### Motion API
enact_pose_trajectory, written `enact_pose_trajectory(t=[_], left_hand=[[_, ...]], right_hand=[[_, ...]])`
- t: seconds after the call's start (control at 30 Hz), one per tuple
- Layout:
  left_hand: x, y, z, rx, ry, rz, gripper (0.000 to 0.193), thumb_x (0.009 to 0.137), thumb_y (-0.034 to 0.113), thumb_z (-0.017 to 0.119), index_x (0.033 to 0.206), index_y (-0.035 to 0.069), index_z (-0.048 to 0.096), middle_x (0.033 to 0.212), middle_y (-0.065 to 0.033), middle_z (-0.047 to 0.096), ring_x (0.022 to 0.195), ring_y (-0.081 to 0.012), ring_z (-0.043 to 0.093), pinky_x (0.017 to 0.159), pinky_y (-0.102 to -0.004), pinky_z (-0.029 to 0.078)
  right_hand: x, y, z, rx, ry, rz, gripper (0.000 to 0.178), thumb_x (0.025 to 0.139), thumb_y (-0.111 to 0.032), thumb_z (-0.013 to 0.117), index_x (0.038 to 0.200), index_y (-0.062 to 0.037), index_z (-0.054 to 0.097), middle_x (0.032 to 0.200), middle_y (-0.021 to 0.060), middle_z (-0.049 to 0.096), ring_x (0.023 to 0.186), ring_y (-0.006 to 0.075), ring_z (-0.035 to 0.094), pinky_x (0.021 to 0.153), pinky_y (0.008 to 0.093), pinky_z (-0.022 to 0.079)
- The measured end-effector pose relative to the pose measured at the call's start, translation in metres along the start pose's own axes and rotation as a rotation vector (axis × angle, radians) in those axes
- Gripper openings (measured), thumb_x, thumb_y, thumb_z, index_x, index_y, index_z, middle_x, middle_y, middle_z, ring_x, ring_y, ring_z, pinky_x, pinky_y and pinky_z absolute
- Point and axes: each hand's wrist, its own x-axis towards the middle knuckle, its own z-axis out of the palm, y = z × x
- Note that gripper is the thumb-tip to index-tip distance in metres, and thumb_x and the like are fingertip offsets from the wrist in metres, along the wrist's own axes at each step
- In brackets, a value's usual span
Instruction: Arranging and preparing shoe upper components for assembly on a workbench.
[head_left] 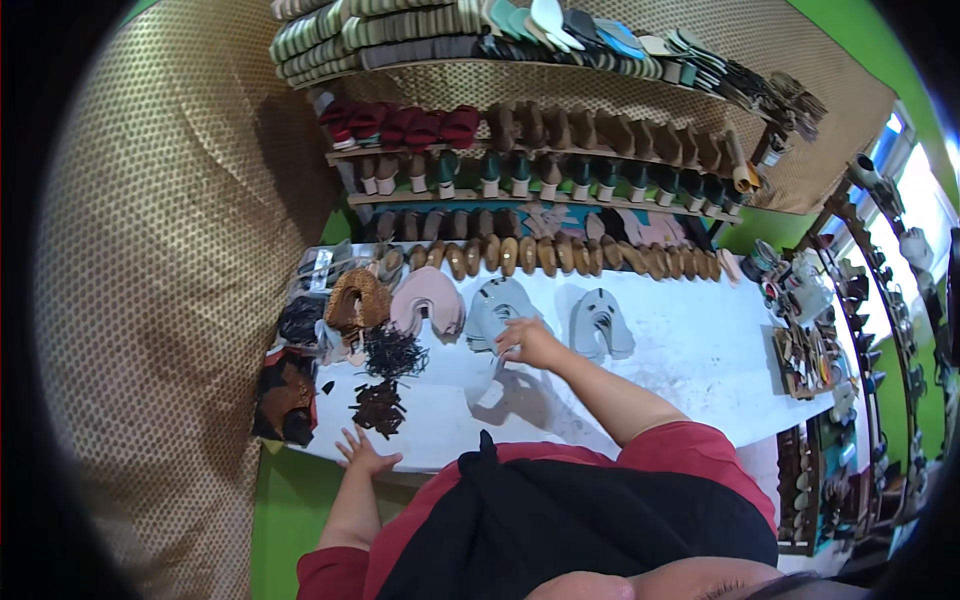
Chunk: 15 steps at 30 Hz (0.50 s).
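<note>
- right hand point(528, 342), fingers spread, rests on the fanned stack of thin grey shoe-upper cutouts point(497, 312); light, floppy, apt to slide; pinch one edge
- left hand point(362, 452) open, empty, flat on the white table's point(690, 350) near edge

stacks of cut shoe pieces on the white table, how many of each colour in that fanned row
Fanned stacks on the white table, by colour:
brown woven stack: 1
pink stack: 1
grey stack: 2, one under the right hand, one further right
Total: 4
The left hand rests on the near table edge.
</note>
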Motion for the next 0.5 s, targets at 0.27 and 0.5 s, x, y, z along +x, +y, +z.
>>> enact_pose_trajectory(t=[0.27,0.5], left_hand=[[0.007,0.000,0.004,0.017,-0.046,-0.032,0.156,0.052,0.066,0.087,0.154,0.023,-0.023,0.162,-0.0128,-0.026,0.148,-0.0412,-0.021,0.114,-0.0689,0.003],[0.019,-0.006,0.010,0.087,-0.020,-0.017,0.157,0.052,0.067,0.087,0.154,0.022,-0.023,0.162,-0.0140,-0.026,0.149,-0.0420,-0.019,0.114,-0.0692,0.006]], right_hand=[[-0.081,-0.034,-0.163,-0.312,0.018,0.349,0.014,0.070,-0.029,0.083,0.082,-0.0223,0.079,0.147,-0.0017,0.051,0.146,0.0358,0.026,0.108,0.0780,0.013],[-0.081,0.042,-0.197,-0.441,-0.024,0.607,0.023,0.066,-0.028,0.085,0.088,-0.0238,0.079,0.145,0.0003,0.052,0.146,0.0353,0.026,0.107,0.0800,0.012]])
